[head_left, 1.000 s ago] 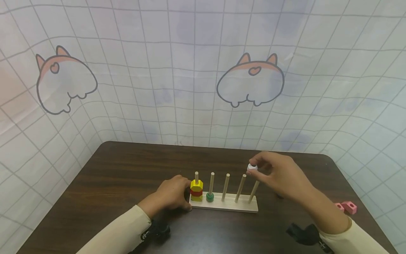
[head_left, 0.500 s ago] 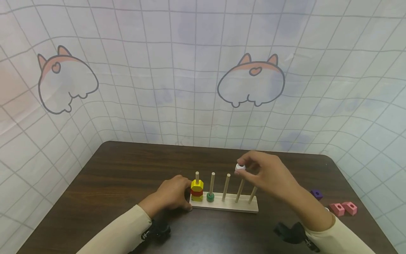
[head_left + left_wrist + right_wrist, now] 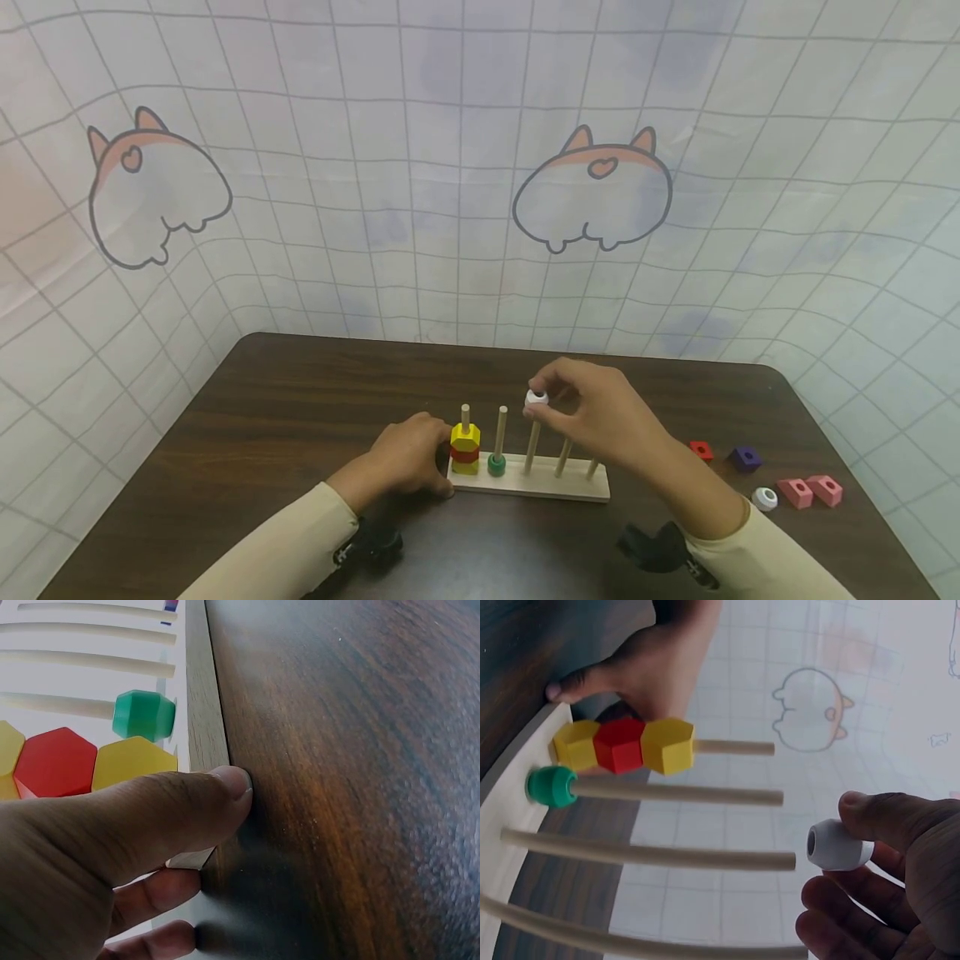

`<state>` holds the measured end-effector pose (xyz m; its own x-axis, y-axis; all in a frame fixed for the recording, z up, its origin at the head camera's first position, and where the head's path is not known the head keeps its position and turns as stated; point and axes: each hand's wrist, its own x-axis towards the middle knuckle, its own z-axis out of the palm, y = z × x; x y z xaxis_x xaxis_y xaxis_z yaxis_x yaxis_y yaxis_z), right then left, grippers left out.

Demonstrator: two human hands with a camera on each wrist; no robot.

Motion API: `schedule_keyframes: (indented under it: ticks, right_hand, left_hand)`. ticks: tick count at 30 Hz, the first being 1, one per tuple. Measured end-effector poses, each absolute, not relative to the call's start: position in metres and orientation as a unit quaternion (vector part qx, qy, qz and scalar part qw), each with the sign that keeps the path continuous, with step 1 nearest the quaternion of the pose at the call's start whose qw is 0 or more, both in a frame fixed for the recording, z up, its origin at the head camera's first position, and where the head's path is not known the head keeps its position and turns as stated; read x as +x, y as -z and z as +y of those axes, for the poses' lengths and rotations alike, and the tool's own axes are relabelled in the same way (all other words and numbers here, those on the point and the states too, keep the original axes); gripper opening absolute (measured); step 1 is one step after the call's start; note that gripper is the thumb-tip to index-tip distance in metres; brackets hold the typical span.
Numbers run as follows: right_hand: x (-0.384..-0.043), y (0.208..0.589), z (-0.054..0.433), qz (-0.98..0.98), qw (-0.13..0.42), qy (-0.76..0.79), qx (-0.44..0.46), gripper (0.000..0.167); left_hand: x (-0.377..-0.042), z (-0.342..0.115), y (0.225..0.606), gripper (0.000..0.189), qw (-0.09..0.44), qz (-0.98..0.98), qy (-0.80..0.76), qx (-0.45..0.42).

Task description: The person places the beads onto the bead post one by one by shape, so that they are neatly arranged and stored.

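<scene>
- Behind everything, a pale gridded backdrop [image 3: 315,275] shows two outlined cartoon animals.
- Below it spreads my dark brown wood-grained desk [image 3: 337,379].
- On the desk lies a long, pale wooden base [image 3: 525,485] with five pegs standing in a row.
- My right hand [image 3: 607,412] holds a white bead [image 3: 537,398] pinched between thumb and finger, just past the tip of the third peg [image 3: 532,450] from the left.
- My left hand [image 3: 411,454] grips the base's left end, thumb across the near edge.
- Yellow, red and yellow beads [image 3: 465,450] stack on the leftmost peg.
- Well to the right lie two pink blocks [image 3: 796,492], a purple block [image 3: 746,458], a red block [image 3: 701,451] and another white piece [image 3: 765,499].
- One green bead [image 3: 497,465] sits low on the second peg.
</scene>
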<state>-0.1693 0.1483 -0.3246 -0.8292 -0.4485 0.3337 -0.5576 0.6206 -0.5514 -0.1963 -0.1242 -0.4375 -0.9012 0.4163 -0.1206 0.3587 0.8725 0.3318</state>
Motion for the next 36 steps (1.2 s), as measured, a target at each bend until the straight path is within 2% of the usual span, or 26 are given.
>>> schedule_keyframes:
  ticks: [14, 29, 36]
  right_hand:
    - [-0.171, 0.335, 0.127, -0.888, 0.075, -0.365, 0.270, 0.023]
    - [-0.165, 0.350, 0.104, -0.903, 0.057, -0.374, 0.203, 0.029]
    - [-0.161, 0.366, 0.098, -0.898, 0.065, -0.392, 0.188, 0.050]
  left_hand:
    - [-0.199, -0.123, 0.437, 0.053, 0.091, 0.961, -0.158, 0.207]
    - [-0.200, -0.126, 0.442, 0.049, 0.085, 0.962, -0.151, 0.210]
    - [-0.199, -0.126, 0.443, 0.050, 0.081, 0.963, -0.147, 0.212]
